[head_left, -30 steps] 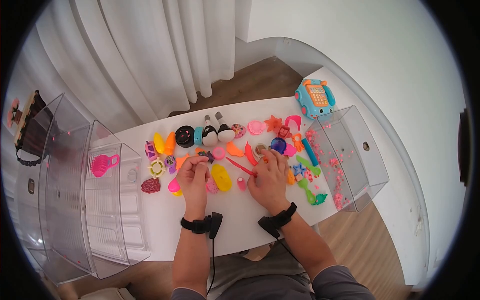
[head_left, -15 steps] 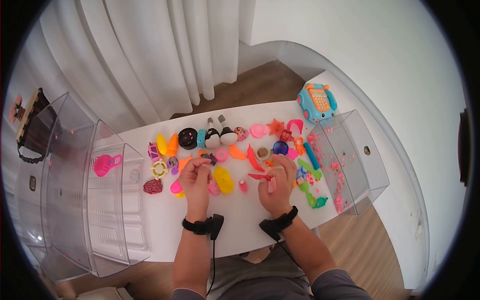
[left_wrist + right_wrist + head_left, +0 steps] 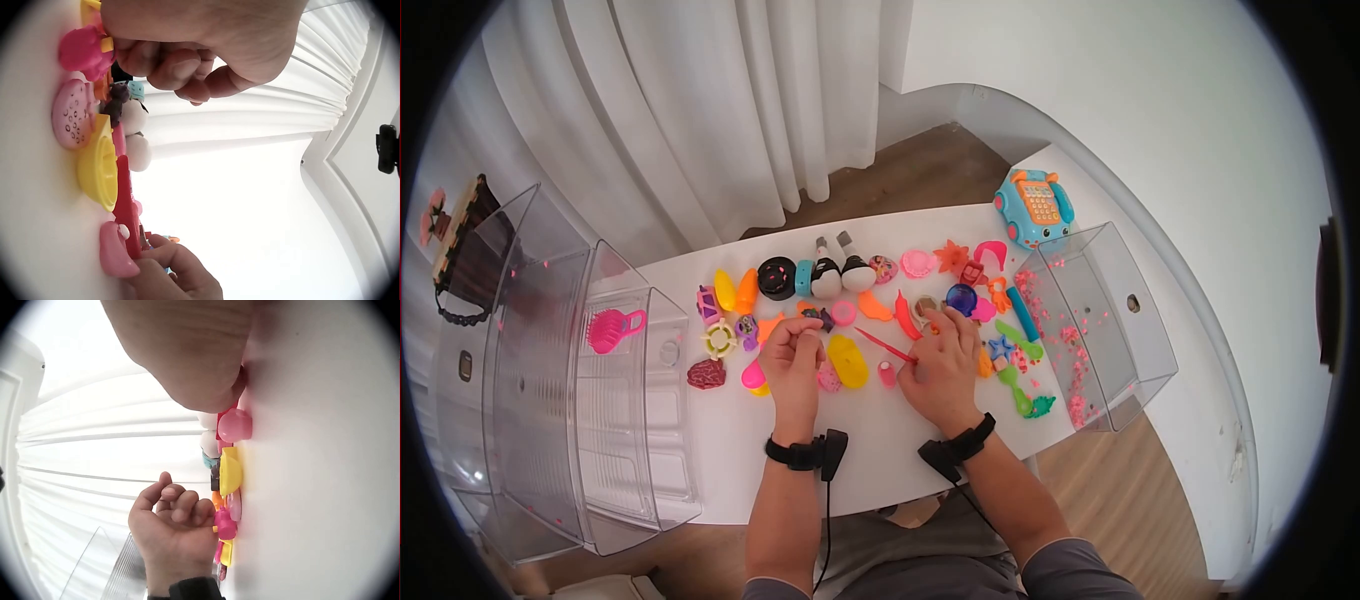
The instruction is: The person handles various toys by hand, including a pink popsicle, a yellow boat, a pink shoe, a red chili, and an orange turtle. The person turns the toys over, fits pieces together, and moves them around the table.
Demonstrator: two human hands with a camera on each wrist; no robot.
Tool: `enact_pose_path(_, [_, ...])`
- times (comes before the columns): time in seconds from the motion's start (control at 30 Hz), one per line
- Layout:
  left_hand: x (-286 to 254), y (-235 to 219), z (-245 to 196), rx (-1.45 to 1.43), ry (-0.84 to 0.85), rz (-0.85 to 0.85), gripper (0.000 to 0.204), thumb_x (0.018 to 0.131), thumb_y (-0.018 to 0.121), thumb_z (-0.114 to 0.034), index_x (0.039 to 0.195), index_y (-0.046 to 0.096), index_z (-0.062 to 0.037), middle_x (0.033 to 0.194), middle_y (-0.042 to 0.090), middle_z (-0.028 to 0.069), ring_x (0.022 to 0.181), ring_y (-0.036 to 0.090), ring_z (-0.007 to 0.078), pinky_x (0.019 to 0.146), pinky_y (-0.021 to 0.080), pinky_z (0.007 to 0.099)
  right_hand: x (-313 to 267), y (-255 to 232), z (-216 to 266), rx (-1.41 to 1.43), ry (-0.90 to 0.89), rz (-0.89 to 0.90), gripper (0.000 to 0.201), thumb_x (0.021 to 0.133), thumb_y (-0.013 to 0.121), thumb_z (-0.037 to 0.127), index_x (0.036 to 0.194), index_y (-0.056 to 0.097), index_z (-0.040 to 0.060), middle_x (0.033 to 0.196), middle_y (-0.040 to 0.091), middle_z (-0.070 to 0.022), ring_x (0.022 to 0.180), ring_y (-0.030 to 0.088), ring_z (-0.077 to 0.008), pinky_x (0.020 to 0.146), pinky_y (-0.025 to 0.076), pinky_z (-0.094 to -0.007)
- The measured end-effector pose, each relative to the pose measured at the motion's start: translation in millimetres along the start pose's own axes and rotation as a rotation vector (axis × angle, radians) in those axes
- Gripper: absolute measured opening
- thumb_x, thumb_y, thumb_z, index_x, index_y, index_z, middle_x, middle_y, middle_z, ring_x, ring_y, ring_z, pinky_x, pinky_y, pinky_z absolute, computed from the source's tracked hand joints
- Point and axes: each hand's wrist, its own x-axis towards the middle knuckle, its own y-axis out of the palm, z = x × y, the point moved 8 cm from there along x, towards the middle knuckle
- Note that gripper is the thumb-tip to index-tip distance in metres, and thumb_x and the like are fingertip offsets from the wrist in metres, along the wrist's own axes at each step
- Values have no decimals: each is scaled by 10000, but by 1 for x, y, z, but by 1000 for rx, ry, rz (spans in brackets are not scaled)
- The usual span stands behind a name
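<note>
The right hand (image 3: pixel 947 370) reaches palm down over the table (image 3: pixel 730 450), its grip pinching a long red toy (image 3: pixel 885 345) at the near right end, between thumb and fingers. From there the toy slants out to the far left, its tip clear of the grip and near a pink ring (image 3: pixel 843 312). A small pink toy (image 3: pixel 887 374) sits just left of the thumb. The left hand (image 3: pixel 793 362), fingers loosely curled, is beside a yellow boat-shaped toy (image 3: pixel 847 362) on its right.
</note>
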Motion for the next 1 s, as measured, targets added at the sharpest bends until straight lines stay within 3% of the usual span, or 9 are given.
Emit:
enact_pose_path(0.2, [0,-1,1,0,-7,-3,115,1000,591,-23,1060,686,3,775,608,-30,654,533,33,579,402,187,-1,1,-3,42,16,-3,151,696,729,79,826,653,88,1352,603,-148,1358,477,-413,1140,328,-588])
enact_pose_path(0.37, [0,-1,1,4,-10,-11,115,1000,591,-22,1061,684,5,786,613,-30,651,534,32,576,404,187,0,-17,-2,157,5,-153,221,699,717,19,879,613,97,1324,621,-138,1319,518,-407,1129,353,-568])
enact_pose_path(0.77, [0,0,0,-11,-1,-6,117,1004,586,-21,1064,683,7,799,617,-31,655,536,27,580,407,184,-6,-33,-5,271,-16,-295,230,710,685,3,898,575,75,1278,644,-152,1251,563,-410,1103,392,-557])
enact_pose_path(1.0, [-1,1,0,2,-7,-5,119,1003,585,-20,1059,686,8,814,619,-29,664,532,30,586,411,189,-2,-22,-1,194,-23,-186,241,701,697,28,900,574,86,1284,630,-152,1257,550,-416,1116,365,-556])
